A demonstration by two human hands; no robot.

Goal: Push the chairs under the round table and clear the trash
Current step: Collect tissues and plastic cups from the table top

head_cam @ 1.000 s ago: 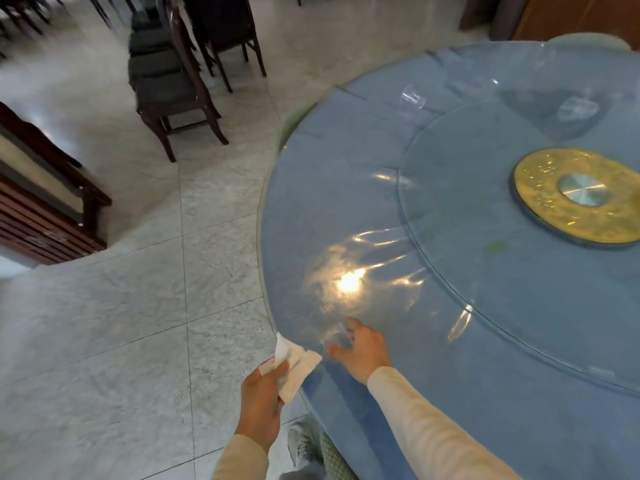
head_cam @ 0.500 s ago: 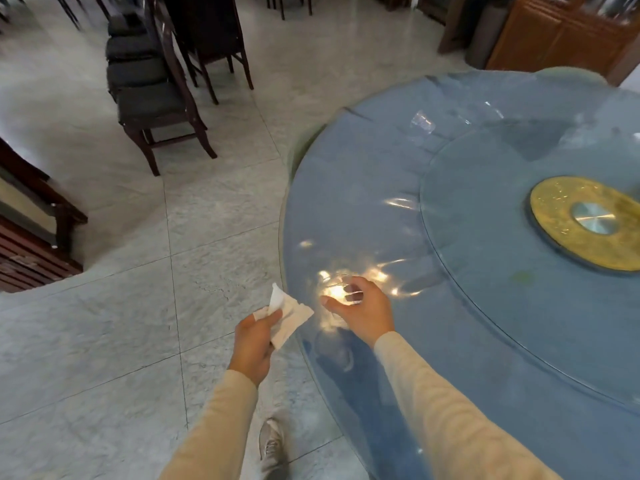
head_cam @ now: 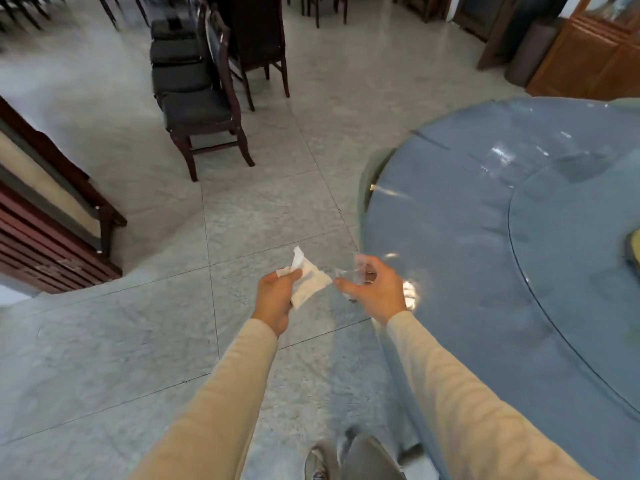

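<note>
- Your left hand point(head_cam: 275, 299) pinches a crumpled white tissue point(head_cam: 308, 284).
- Your right hand point(head_cam: 377, 289) curls round a clear plastic scrap point(head_cam: 360, 271), blurred, just beside the rim of the round table point(head_cam: 485, 254) at 2 o'clock.
- Dark chairs point(head_cam: 199, 109) stand at 11 o'clock, well apart from it.

The clear thing point(head_cam: 360, 273) in the right hand point(head_cam: 375, 289) is blurry and see-through, so I cannot tell what it is. The left hand point(head_cam: 275, 299) hides part of the white tissue point(head_cam: 308, 284). Right of the right hand, the round table point(head_cam: 467, 237) and its yellow disc point(head_cam: 633, 249) run off the edge.
</note>
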